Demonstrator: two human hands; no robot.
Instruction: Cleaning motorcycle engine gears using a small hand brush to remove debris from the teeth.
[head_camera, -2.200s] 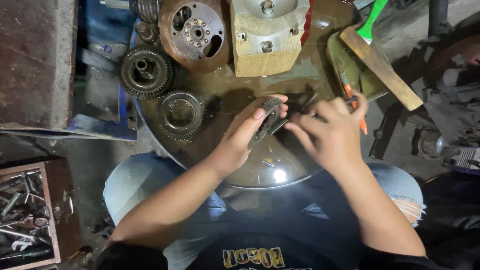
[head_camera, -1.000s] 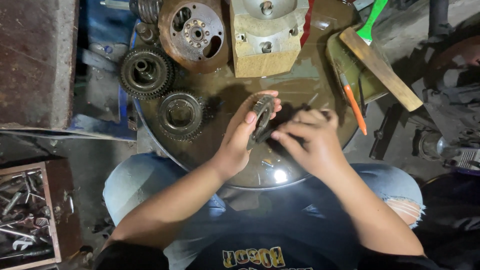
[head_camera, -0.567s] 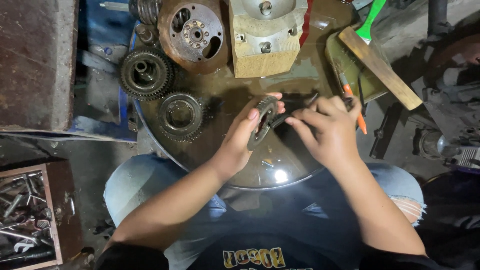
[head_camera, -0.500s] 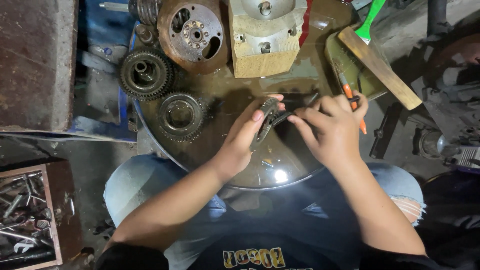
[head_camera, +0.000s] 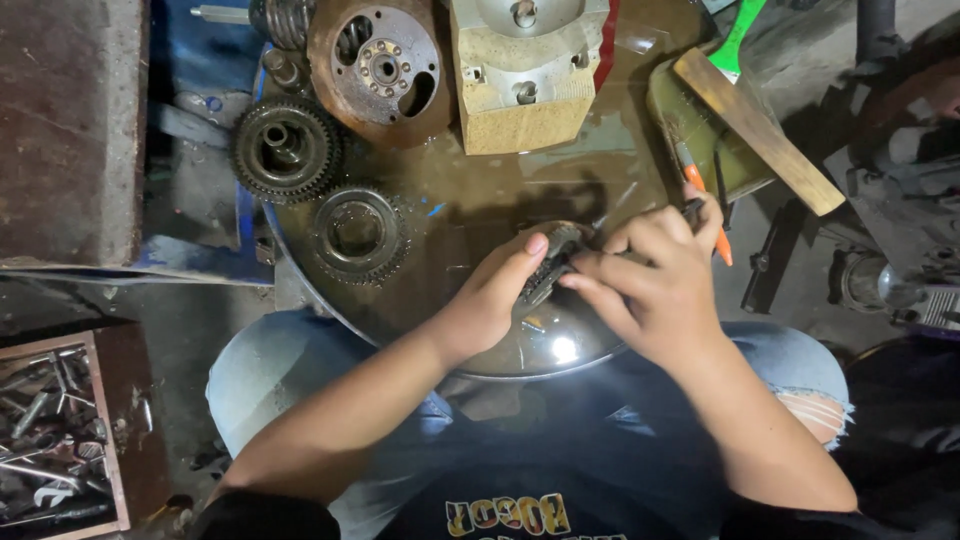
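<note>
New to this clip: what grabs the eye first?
Centre frame, the left hand and right hand pinch a small dark gear over an oily round tray. Two larger gears lie upper left, beside a rusty perforated disc.

Bare forearms, dark printed shirt (head_camera: 500, 500), light torn jeans (head_camera: 800, 390).

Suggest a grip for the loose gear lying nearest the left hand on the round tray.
Probably take the gear by its toothed outer rim, fingers coming straight down from above: it lies flat on the tray, bore up, apart from the bigger gear. The left hand is nearest.
</note>
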